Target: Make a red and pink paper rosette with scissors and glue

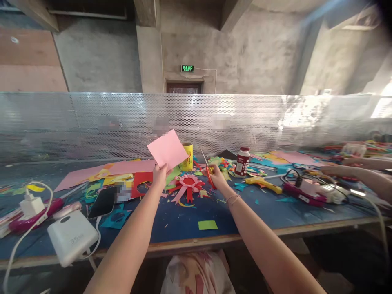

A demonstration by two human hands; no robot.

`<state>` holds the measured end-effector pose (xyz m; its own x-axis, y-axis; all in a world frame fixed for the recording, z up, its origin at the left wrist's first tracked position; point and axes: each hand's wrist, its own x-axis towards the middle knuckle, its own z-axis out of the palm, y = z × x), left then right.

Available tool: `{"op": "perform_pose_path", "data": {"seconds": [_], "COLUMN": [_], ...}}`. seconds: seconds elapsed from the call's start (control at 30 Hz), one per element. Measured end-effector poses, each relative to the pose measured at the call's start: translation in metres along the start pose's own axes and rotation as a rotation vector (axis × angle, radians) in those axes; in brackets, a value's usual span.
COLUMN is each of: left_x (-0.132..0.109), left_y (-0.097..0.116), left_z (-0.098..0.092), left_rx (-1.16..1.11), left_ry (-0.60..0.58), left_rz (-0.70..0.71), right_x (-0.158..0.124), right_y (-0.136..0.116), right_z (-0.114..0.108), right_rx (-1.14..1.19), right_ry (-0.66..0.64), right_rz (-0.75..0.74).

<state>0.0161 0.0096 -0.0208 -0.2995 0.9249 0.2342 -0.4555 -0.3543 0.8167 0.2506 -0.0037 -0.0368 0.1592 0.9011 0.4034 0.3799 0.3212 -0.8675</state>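
A square of pink paper [168, 150] is pinched at its lower corner by my left hand [160, 175], raised above the table. My right hand [217, 177] holds red-handled scissors [209, 173], with the blades pointing up and away. Between and below my hands, a pink and red paper rosette [188, 184] with ribbon tails lies on the blue table [180, 224]. A yellow cylinder [188, 157] stands behind the pink paper. Nearer the front edge lies a small green paper rectangle [208, 225].
A dark red bottle [242, 162] and a yellow glue gun [263, 184] are to the right. At left are a phone [103, 202], a white power bank [72, 237] and cables. Another person's arms [361, 173] reach in from the right. A perforated metal screen [122, 122] stands behind.
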Motion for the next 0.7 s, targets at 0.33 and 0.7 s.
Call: {"op": "perform_pose_path", "data": {"seconds": [0.33,0.7], "left_x": [-0.007,-0.014], "left_y": [0.003,-0.001], "left_z": [0.009,0.015], "left_rx": [-0.071,-0.026], "left_ry": [-0.069,-0.127], "left_rz": [0.020,-0.027], "right_x": [-0.014,-0.021], "right_y": [-0.012,-0.019], "right_z": [0.008,0.014], "right_rx": [0.107,0.091], "right_ry": [-0.242,-0.306], "right_rz": [-0.210,-0.177]}}
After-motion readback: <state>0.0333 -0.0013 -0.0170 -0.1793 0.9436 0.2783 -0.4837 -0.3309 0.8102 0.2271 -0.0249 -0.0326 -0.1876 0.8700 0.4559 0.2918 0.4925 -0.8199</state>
